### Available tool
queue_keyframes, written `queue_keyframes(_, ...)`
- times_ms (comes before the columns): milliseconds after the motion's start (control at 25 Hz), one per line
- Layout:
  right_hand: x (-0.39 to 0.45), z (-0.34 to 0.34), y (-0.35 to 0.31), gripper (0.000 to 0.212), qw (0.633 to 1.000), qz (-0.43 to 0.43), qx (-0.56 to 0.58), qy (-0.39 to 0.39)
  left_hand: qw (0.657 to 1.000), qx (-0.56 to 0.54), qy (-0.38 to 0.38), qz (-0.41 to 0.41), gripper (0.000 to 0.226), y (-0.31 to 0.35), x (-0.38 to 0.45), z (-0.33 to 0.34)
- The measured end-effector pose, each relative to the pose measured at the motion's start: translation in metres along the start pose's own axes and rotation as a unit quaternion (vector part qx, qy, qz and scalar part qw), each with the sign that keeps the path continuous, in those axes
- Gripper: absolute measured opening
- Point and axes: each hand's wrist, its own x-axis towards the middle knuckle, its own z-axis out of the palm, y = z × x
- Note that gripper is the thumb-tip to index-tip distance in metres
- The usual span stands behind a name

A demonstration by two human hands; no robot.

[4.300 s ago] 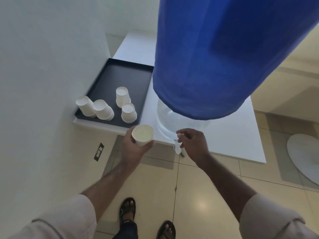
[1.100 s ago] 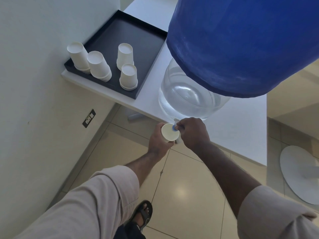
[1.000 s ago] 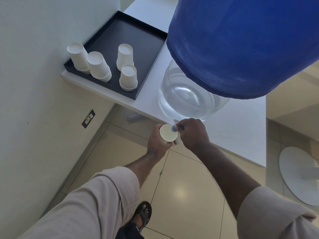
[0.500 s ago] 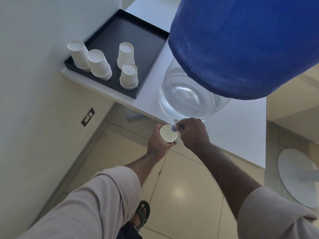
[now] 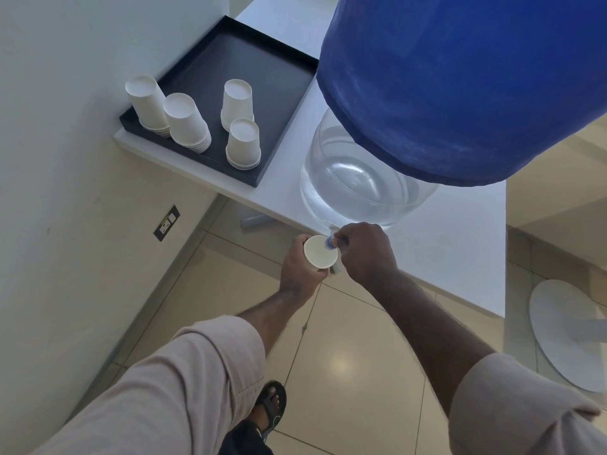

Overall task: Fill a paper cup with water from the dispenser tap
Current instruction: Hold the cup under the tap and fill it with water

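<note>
Left hand (image 5: 300, 264) wrapped round paper cup (image 5: 320, 251), mouth up just left of tap (image 5: 331, 242); right hand (image 5: 366, 252) pinching tap.

tap (image 5: 331, 242) mostly hidden, perhaps flowing

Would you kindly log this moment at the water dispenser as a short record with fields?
left hand: holds cup upright, mouth beside the tap
right hand: closed on tap
cup contents: cannot tell
dispenser: clear base with water, blue cover above, at table edge
tray: black, four stacks of upturned cups
floor: tiled, one sandalled foot visible
</note>
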Motion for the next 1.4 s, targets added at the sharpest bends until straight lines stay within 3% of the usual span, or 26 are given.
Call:
queue_keyframes(840, 0.002, 0.002, 0.004, 0.015, 1.000, 0.001, 0.016, 0.002, 1.000, -0.007, -0.023, 0.019, 0.072, -0.002, -0.001, 0.000)
queue_keyframes(1160, -0.029, 0.027, 0.014, 0.012, 0.988, -0.109, -0.094, 0.063, 0.999, -0.020, -0.033, 0.013, 0.071, -0.001, 0.002, 0.001)
queue_keyframes(1240, -0.033, 0.034, 0.017, 0.018, 0.988, -0.108, -0.073, 0.085, 0.999, -0.021, -0.034, 0.015, 0.070, -0.002, 0.002, 0.001)
queue_keyframes(1400, -0.035, 0.038, 0.024, 0.020, 0.983, -0.078, 0.076, 0.149, 0.999, -0.024, -0.033, 0.018, 0.069, -0.003, 0.003, 0.002)
